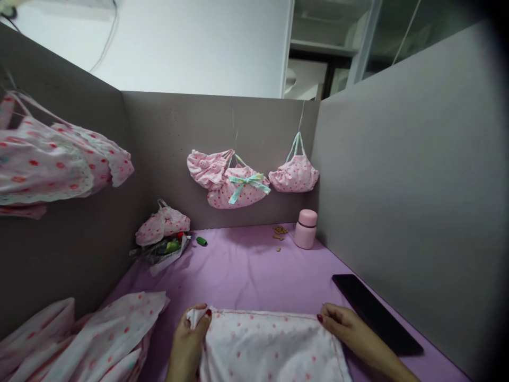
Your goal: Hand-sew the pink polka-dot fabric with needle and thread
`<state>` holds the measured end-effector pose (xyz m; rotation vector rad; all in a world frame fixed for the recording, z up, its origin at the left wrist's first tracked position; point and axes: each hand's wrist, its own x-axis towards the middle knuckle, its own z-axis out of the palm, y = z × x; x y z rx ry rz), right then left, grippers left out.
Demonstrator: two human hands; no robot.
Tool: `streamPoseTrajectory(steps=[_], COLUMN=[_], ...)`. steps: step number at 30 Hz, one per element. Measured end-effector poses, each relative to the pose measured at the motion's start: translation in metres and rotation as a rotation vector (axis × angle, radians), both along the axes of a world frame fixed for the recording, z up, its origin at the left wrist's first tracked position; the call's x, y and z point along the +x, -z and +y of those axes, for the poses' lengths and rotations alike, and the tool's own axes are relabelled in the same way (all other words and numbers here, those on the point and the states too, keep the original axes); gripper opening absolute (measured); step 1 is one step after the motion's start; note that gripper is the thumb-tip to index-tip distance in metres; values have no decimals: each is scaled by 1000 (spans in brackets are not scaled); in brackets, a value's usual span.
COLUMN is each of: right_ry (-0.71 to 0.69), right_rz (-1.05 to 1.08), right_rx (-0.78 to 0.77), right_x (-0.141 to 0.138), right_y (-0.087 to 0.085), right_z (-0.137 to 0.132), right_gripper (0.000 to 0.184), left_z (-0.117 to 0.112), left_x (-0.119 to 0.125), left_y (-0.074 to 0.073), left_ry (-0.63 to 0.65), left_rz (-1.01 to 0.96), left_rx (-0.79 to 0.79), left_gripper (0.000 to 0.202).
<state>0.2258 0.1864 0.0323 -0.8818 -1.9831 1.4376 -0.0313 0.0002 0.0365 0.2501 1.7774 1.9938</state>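
A white cloth piece with pink dots (270, 345) lies flat on the purple table cover (254, 270) at the near edge. My left hand (191, 334) pinches its far left corner, fingers closed on the fabric. My right hand (350, 329) holds the far right corner, fingers curled on the hem. The near part of the cloth runs out of the picture.
A pile of the same dotted fabric (91, 339) lies at the near left. A black phone (376, 313) rests by the right grey partition. A pink flask (306, 229), small scattered bits, a green item and a packet of tools sit at the back. Finished pink pouches (238, 183) hang on the partitions.
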Motion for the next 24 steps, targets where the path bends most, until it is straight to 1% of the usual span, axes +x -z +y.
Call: streamPoseTrajectory(steps=[3, 4, 5, 6, 7, 8, 9, 10, 11, 12, 15, 16, 17, 18, 19, 20, 22, 24], right_ry=[162, 220, 270, 308, 338, 364, 390, 411, 421, 391, 263, 220, 180, 155, 143, 132, 76, -53], right_rz=[236, 288, 319, 321, 295, 241, 140, 9, -130, -238, -516, -560, -589, -607, -609, -604, -577, -542], right_rx=[-286, -340, -352, -309, -220, -100, 57, 221, 364, 463, 621, 664, 709, 756, 799, 835, 882, 831], right_x=[5, 5, 5, 5, 6, 5, 4, 2, -1, -5, -20, -25, -29, -34, -39, -45, -63, -86], right_y=[-9, -16, -24, -32, -39, -45, -47, -46, -41, -32, 7, 18, 26, 29, 27, 21, 1, -19], right_z=[-10, -12, -13, -11, -8, -2, 4, 12, 19, 26, 39, 41, 41, 40, 37, 32, 19, 1], right_gripper=[32, 32, 31, 31, 30, 29, 28, 27, 26, 25, 29, 28, 26, 24, 24, 24, 26, 27], left_z=[1, 1, 1, 1, 1, 1, 2, 4, 5, 7, 14, 15, 16, 16, 16, 16, 15, 14], left_x=[11, 15, 19, 22, 23, 23, 21, 17, 12, 7, -10, -13, -16, -17, -17, -17, -15, -14], left_y=[-2, -5, -9, -14, -18, -21, -22, -21, -17, -11, 14, 22, 28, 31, 34, 34, 33, 31], left_ry=[54, 62, 75, 99, 131, 161, 190, 206, 200, 184, 167, 165, 163, 161, 160, 161, 167, 177], left_rz=[-41, -44, -30, 1, 48, 105, 160, 206, 245, 260, 278, 282, 290, 298, 310, 322, 342, 354], left_rx=[11, 22, 30, 33, 30, 16, -4, -31, -63, -80, -122, -138, -156, -174, -192, -209, -242, -260], left_gripper=[31, 30, 28, 26, 25, 24, 24, 22, 22, 21, 19, 18, 18, 19, 20, 21, 24, 30])
